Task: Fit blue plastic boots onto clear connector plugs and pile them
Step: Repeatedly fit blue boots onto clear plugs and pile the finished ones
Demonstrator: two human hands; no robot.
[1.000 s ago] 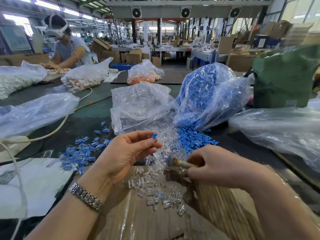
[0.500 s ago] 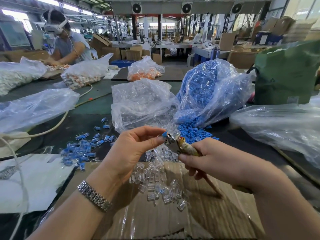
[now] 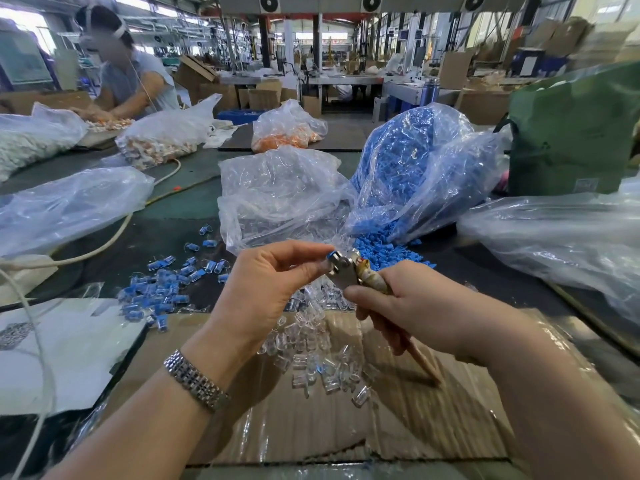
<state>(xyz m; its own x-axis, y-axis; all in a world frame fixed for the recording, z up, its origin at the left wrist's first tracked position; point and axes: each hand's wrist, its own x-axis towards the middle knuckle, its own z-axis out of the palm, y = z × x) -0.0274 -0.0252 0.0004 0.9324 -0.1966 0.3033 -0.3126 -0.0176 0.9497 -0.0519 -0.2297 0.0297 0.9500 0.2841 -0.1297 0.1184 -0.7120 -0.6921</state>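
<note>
Two hands: left hand (image 3: 266, 289) pinching blue boot (image 3: 331, 255) at tool (image 3: 349, 271) tip; right hand (image 3: 426, 313) gripping tool.
Risk: boot slipping sideways, dropping among loose clear plugs (image 3: 311, 355).

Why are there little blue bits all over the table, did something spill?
It looks so. Loose blue boots have poured out of the mouth of their clear bag onto the table. Left of the hands, finished plugs lie scattered rather than neatly heaped. Nothing looks broken.
</note>
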